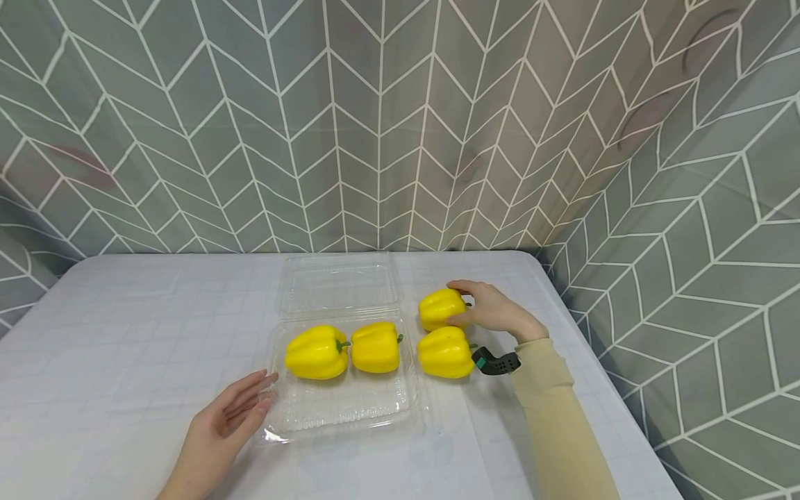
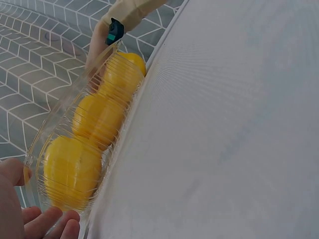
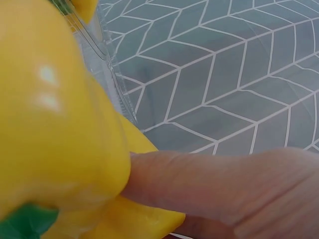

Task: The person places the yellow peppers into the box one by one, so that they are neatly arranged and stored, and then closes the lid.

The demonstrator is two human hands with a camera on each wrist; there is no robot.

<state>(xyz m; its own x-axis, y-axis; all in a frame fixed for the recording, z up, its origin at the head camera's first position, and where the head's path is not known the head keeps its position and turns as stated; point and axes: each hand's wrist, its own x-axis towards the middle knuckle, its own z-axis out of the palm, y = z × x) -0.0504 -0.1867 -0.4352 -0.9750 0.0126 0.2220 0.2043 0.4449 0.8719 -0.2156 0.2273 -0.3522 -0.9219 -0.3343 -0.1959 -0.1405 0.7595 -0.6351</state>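
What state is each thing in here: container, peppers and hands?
Clear container: open
Lid: folded back
Left pepper in container: on its side
Right pepper in container: on its side
Near loose pepper: on its side, outside container
Far loose pepper: gripped, outside container
Right hand: grips far loose pepper
Left hand: fingers loosely bent, at container's left edge

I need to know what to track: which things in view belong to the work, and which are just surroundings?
Belongs to the work:
clear plastic box
its open lid
two yellow peppers inside
far pepper outside, held by the right hand
near pepper outside
left hand at the box's side

Just surroundings:
table
patterned curtain
black wristband
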